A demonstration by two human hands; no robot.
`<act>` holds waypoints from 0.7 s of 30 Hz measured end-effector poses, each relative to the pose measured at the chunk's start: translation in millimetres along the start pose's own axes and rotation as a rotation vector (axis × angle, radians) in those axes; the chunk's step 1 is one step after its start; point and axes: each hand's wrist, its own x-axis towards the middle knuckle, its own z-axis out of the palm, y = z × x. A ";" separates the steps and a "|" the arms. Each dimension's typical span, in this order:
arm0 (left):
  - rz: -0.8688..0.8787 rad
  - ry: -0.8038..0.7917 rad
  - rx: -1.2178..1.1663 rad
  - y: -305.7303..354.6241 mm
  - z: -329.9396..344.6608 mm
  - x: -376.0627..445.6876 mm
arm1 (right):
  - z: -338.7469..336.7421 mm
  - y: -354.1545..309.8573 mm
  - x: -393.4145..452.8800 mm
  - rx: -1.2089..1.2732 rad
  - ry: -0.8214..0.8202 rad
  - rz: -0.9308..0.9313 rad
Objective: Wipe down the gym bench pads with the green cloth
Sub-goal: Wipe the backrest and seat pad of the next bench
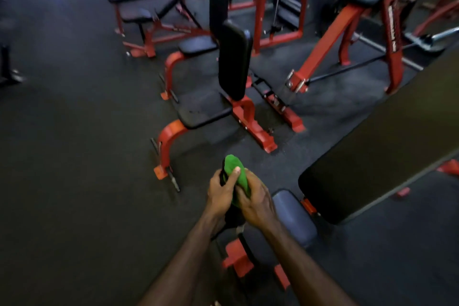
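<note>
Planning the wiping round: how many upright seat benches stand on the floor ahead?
2: the nearer upright bench just beyond the green cloth, the farther upright bench right behind it. Others may be hidden.

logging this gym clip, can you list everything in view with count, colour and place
green cloth: one, bright green, bunched in both hands at centre bottom
upright seat benches with black pads on red frames: two, centre, one behind the other
long black incline bench pad: one, right side
small blue-grey seat pad: one, just right of the hands
flat black benches on red frames: about two, blurred, upper left
red cable machine frame: one, top centre
dark rubber floor: throughout
left hand: grips the cloth
right hand: grips the cloth
</note>
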 end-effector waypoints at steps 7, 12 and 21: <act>0.168 0.030 0.008 112.0 -23.5 4.4 | -42.3 -90.8 29.9 0.168 0.081 -0.104; 0.126 0.092 -0.195 151.8 -31.4 7.3 | -57.0 -107.8 51.9 0.191 0.095 -0.165; 0.087 -0.044 -0.316 194.4 -58.5 36.7 | -47.5 -140.1 98.6 0.250 0.163 -0.224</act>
